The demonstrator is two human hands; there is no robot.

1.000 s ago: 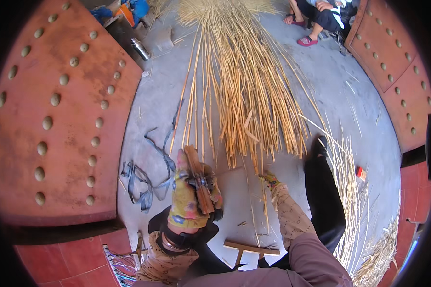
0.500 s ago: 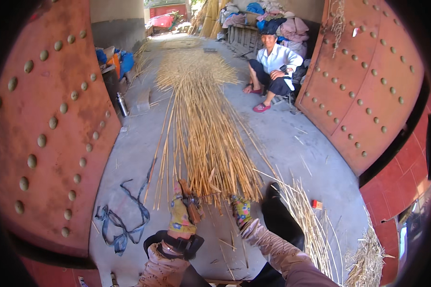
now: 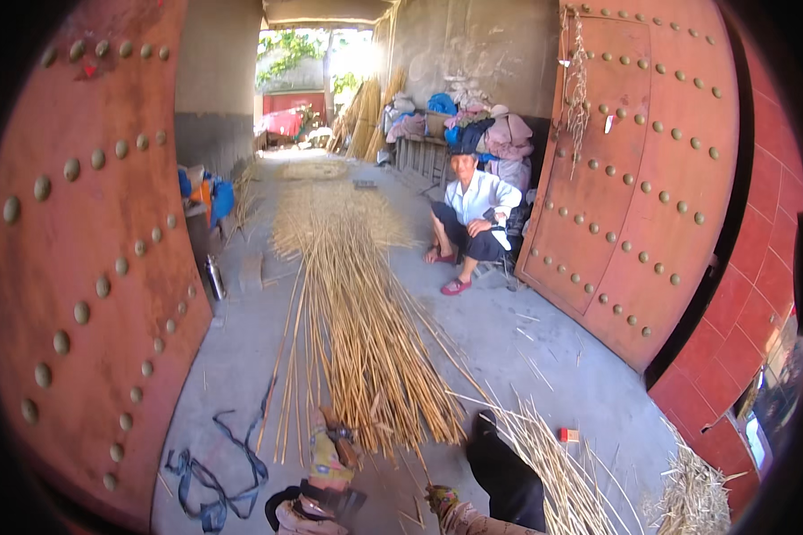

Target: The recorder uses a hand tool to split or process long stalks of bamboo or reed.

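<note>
My left hand (image 3: 328,459), in a floral glove with a dark band at the wrist, is at the near end of a long bundle of dry straw-coloured stalks (image 3: 375,374). A brown, wood-like piece (image 3: 343,437) lies against its fingers; what it is I cannot make out. Low in the picture, my right hand (image 3: 441,499), also gloved, is closed around a thin stalk (image 3: 424,465) that rises from it. The bundle lies on the grey floor, its far end spread wide. A dark-clad leg (image 3: 507,473) of mine stretches along its right side.
Loose pale stalks (image 3: 553,473) and a small red box (image 3: 569,435) lie at the right. A dark strap (image 3: 214,481) is at the left. Studded red doors (image 3: 89,267) flank the way. A person (image 3: 477,214) sits beyond, near a steel flask (image 3: 215,277) opposite.
The view has tilted up, so the scene sits lower. My right hand has drawn back from the bundle's near end, toward me, with a stalk. The left hand stays by the bundle.
</note>
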